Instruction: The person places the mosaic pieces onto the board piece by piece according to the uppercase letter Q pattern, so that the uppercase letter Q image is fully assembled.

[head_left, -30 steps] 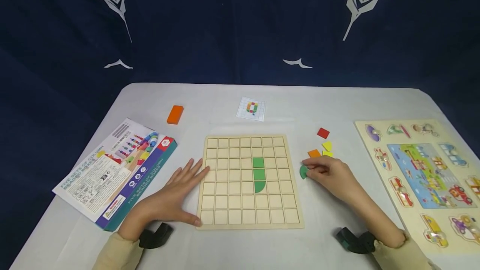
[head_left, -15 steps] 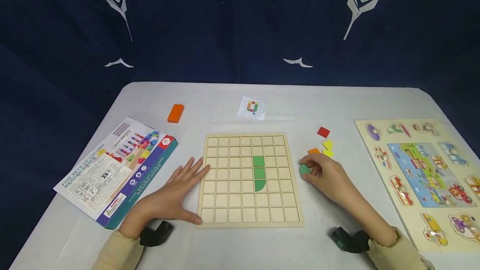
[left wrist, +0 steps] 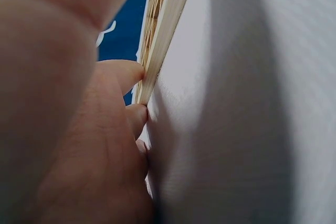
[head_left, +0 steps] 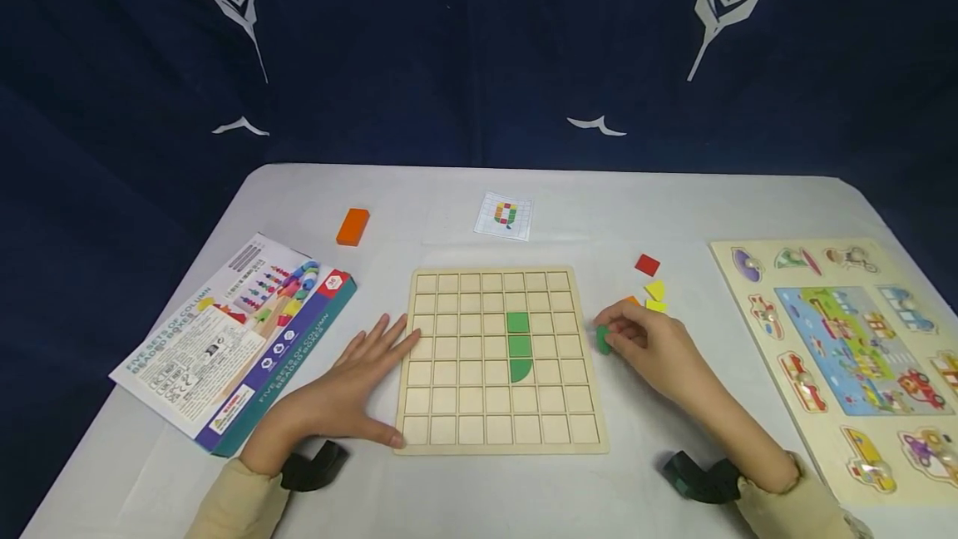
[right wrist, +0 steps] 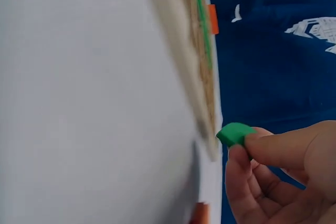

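My right hand (head_left: 659, 348) pinches a green rounded piece (right wrist: 234, 134) between thumb and fingers, just right of the wooden grid board (head_left: 456, 398). In the head view that piece is partly covered by the fingers. On the board, two green squares (head_left: 518, 323) and a green quarter-round piece (head_left: 520, 370) form a column. My left hand (head_left: 337, 398) lies with spread fingers along the board's left side. Its fingertips touch the board's edge (left wrist: 152, 77) in the left wrist view. Near the right hand lie a red square (head_left: 647, 264), yellow pieces (head_left: 654, 290) and a mostly hidden orange piece (head_left: 633, 300).
A box (head_left: 239, 348) with printed sides lies left of the board. Behind it is an orange block (head_left: 353, 227). A small pattern card (head_left: 504, 216) lies at the back. On the right is a wooden picture puzzle (head_left: 846, 356). A dark blue curtain (head_left: 464, 56) hangs behind the table.
My right hand has lifted the green piece and turned it in the fingers, moving slightly left toward the board. The left hand has stayed at the board's edge.
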Demonstrator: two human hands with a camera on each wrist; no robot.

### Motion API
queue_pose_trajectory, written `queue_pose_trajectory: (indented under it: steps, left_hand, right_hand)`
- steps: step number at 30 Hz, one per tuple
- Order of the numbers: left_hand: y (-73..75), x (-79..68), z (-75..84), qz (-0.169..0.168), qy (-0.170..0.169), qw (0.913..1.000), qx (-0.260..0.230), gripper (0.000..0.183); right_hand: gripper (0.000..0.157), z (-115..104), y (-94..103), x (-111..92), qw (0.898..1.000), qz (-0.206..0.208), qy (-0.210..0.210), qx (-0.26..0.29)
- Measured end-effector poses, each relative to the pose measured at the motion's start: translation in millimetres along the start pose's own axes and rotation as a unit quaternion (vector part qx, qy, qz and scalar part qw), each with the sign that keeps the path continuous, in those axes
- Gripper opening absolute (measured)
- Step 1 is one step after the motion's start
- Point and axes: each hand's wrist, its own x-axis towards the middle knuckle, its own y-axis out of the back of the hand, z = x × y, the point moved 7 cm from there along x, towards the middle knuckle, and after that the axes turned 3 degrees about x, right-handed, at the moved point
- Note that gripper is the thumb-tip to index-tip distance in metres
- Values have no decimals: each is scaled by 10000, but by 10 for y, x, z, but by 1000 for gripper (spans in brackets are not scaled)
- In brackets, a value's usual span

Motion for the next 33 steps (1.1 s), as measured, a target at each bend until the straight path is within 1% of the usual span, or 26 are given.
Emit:
queue_pose_trajectory:
  steps: [4, 7, 10, 12, 15, 17, 19, 22, 24, 30, 33]
  left_hand:
    - [1, 2, 5, -9, 6, 10000, 0, 124]
    - [3, 2, 0, -4, 23, 10000, 12, 124]
    - [-2, 2, -3, -18, 34, 10000, 18, 124]
    - [-5, -1, -1, -31, 32, 10000, 8, 124]
    - [-2, -6, 9, -33, 3, 10000, -35, 123]
    - [4, -9, 16, -26, -24, 10000, -42, 123]
    - [7, -11, 23, -30, -37, 10000, -46, 123]
    - [10, -12, 33, -23, -57, 10000, -54, 122]
    - [11, -10, 34, -27, -34, 10000, -65, 122]
    - [6, -6, 24, -61, 43, 9999, -68, 123]
    - [7, -4, 19, -48, 59, 9999, -78, 123]
  right_hand:
    - [18, -102, -12, 95, 9981, -126, 36, 597]
    - [18, -202, -123, 198, 9922, -456, -38, 1160]
    - [18, -318, -307, 291, 9815, -860, -228, 1694]
    - [18, -407, -451, 337, 9703, -1150, -330, 2105]
    - [18, -525, -676, 392, 9532, -1543, -398, 2571]
    - [18, -586, -819, 414, 9432, -1789, -378, 2775]
    - [16, -634, -937, 424, 9396, -1987, -325, 2768]
    - [16, -687, -1067, 425, 9426, -2212, -125, 2497]
    - [16, -708, -1116, 426, 9465, -2270, 37, 2294]
    - [17, -737, -1160, 423, 9589, -2244, 489, 1667]
    - [16, -759, -1164, 417, 9617, -2231, 731, 1413]
